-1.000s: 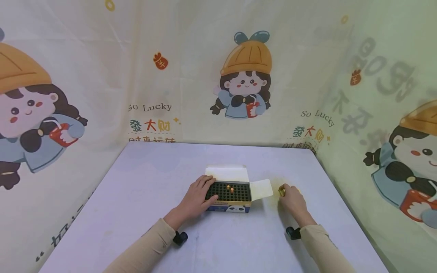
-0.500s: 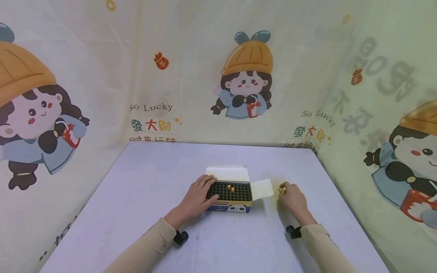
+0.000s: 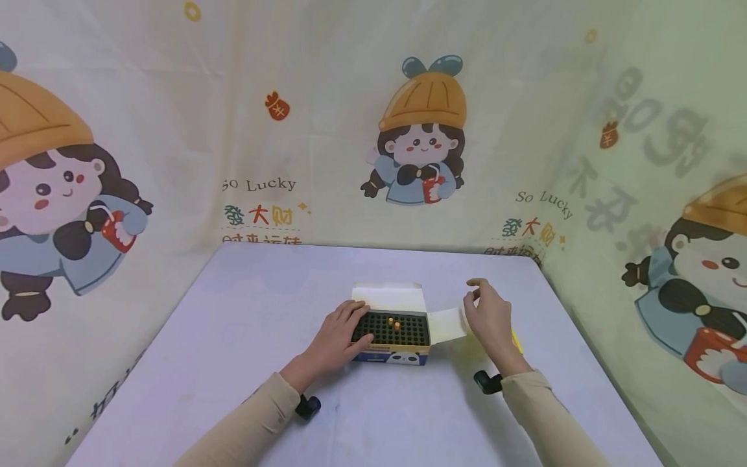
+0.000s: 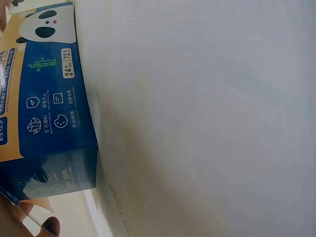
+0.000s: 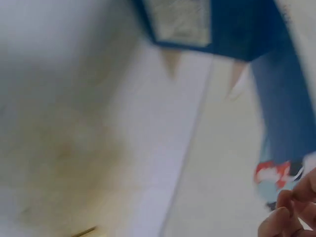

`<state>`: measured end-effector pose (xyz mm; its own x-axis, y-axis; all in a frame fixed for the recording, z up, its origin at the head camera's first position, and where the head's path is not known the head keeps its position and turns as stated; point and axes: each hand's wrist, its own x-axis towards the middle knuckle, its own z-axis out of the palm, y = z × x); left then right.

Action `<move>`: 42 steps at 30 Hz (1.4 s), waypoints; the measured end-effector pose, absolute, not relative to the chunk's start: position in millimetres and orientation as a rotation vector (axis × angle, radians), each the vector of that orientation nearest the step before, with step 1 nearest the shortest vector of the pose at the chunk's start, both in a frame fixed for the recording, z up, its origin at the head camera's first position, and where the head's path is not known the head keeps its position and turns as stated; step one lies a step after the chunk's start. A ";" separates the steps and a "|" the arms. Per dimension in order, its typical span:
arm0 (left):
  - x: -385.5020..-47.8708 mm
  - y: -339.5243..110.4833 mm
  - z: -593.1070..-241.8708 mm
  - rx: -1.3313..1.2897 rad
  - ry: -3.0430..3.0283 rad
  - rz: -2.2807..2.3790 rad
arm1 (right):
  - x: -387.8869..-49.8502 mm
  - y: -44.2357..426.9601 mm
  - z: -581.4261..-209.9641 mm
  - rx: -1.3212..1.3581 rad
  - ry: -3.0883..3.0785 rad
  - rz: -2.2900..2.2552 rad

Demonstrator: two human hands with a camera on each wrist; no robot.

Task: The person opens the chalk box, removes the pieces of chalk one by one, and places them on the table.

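Observation:
A chalk box [image 3: 388, 355], blue and yellow with a panda face, stands on the table with its flaps folded out. Its black insert [image 3: 373, 332] has rows of holes. Two orange chalk sticks [image 3: 397, 325] stand up in it. My left hand [image 3: 332, 334] rests on the box's left side, fingers over the back corner and thumb at the front edge. Right of the side flap, my right hand [image 3: 490, 321] is raised over the table with bent fingers. Whether anything is between those fingers is hidden. A yellow strip [image 3: 517, 340] shows behind the right wrist, mostly covered.
The white side flap [image 3: 447, 325] sticks out between the box and my right hand. Another flap [image 3: 389, 297] lies back behind the box. A printed cloth [image 3: 350, 130] hangs behind the white table [image 3: 280, 279] and along both sides.
My right hand has risen and moved slightly away from me and left, off the spot where yellow showed at its fingertips. My left hand and the box have stayed still.

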<state>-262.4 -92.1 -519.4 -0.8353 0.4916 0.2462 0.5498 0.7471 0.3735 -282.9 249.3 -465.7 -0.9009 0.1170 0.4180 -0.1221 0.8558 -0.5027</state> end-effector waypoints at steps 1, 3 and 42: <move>-262.2 -92.0 -519.3 -0.842 -2.815 -0.660 | -282.6 243.6 -460.9 0.017 -2.563 0.751; -261.7 -91.9 -518.7 -0.842 -2.817 -0.658 | -280.8 231.0 -452.0 0.053 -2.534 0.762; -262.3 -91.2 -519.0 -0.837 -2.816 -0.680 | -259.7 151.5 -481.2 0.615 -2.872 0.407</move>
<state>-262.3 -91.2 -519.0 -0.8387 0.4880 0.2418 0.5446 0.7453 0.3847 -259.7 151.5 -481.2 -0.8991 -0.3747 0.2264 -0.4228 0.8771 -0.2276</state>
